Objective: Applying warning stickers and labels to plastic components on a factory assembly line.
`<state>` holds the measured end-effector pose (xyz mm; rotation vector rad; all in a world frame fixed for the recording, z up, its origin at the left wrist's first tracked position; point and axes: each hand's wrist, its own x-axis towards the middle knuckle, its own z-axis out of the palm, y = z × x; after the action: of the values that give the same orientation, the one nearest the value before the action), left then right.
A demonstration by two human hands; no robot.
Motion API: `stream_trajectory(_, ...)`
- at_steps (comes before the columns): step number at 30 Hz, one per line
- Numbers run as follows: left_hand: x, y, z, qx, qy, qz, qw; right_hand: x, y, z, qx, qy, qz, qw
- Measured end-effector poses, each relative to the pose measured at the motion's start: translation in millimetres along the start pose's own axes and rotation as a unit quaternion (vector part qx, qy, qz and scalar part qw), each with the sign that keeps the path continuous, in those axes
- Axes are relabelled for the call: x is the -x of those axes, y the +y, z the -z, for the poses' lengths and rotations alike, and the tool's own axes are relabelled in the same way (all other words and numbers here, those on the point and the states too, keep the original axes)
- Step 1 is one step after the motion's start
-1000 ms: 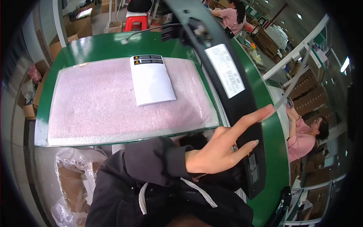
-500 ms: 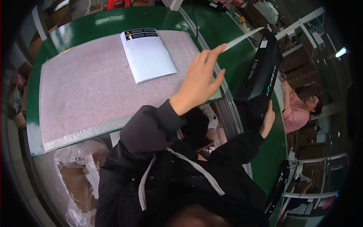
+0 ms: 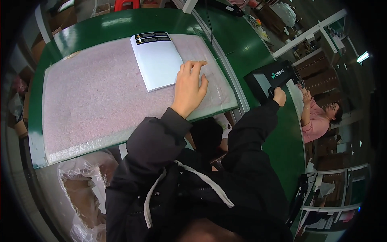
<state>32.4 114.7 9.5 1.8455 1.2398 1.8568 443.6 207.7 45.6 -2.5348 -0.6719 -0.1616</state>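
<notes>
My left hand (image 3: 189, 86) is above the padded mat, beside the lower right of a stack of white label sheets (image 3: 157, 60). Its first fingers are together and its thumb stands apart. A thin strip (image 3: 226, 55), seen almost edge-on, runs out from the fingertips; how it is held is hard to make out. To the right, my right hand (image 3: 279, 97) is closed at the near end of a black box-shaped device (image 3: 278, 72) with pale lettering. The fingers on its edge are partly hidden.
The pink padded mat (image 3: 92, 97) lies on a green table (image 3: 80, 28). A metal rail (image 3: 231, 76) divides it from the green bench (image 3: 282, 137) at right. A person in pink (image 3: 316, 121) works beyond. A plastic-lined carton (image 3: 80, 193) stands below left.
My left hand has moved left and slightly down toward the label sheets, carrying the strip. The black device has turned and been pushed away, and my right hand has moved up with it.
</notes>
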Motion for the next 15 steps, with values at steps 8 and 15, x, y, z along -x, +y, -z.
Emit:
stream_trajectory(8, -4, 1, 11, 0.201, -0.024, 0.191, 0.961, 0, -11, 1, 0.054, -0.037, -0.024, 0.998)
stream_trajectory(15, -35, 38, 91, 0.215, -0.164, 0.261, 0.927, 178, -118, 97, -0.361, -0.056, 0.642, 0.674)
